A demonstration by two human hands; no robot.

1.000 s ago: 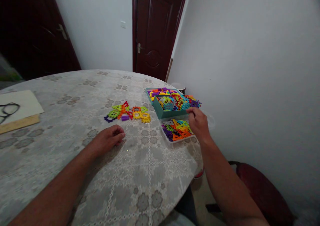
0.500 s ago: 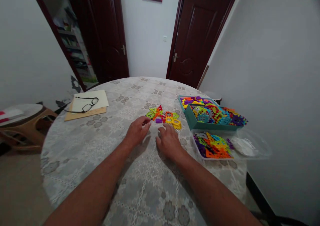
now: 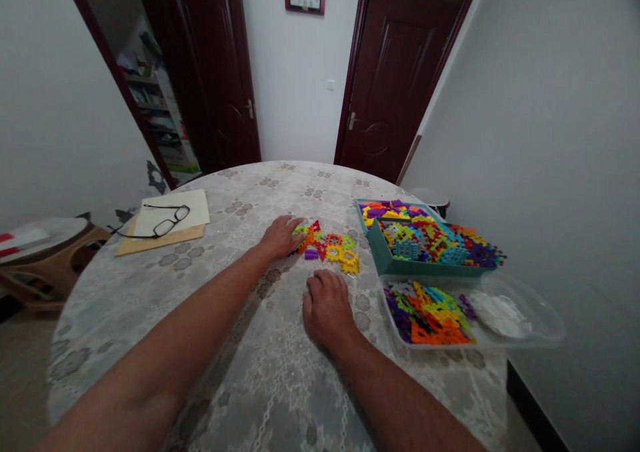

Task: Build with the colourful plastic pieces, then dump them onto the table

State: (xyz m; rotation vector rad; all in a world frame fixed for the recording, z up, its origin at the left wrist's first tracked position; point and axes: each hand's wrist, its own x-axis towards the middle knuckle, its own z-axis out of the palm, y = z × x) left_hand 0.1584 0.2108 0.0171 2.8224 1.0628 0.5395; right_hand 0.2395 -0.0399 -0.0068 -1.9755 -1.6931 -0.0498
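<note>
My left hand (image 3: pixel 283 237) is at the left end of a cluster of joined plastic pieces, its fingers spread and reaching over the green ones. The cluster has red pieces (image 3: pixel 317 237), an orange and yellow part (image 3: pixel 333 247) and a yellow piece (image 3: pixel 350 262) at its right end. A small purple piece (image 3: pixel 311 255) lies at its near side. Nearer to me, my right hand (image 3: pixel 327 305) rests on the tablecloth, fingers curled down and their tips hidden; whether anything is under them does not show.
Right of my hands, a teal box (image 3: pixel 385 255) and a clear plastic tray (image 3: pixel 395 329) hold colourful pieces. White items (image 3: pixel 501 313) lie in the tray's right part. Glasses (image 3: pixel 165 227) rest on papers (image 3: pixel 199 207) at the table's left.
My left hand has moved forward onto the left end of the cluster and its fingers have spread. My right hand has drawn back slightly from the pieces. The camera view has shifted a little.
</note>
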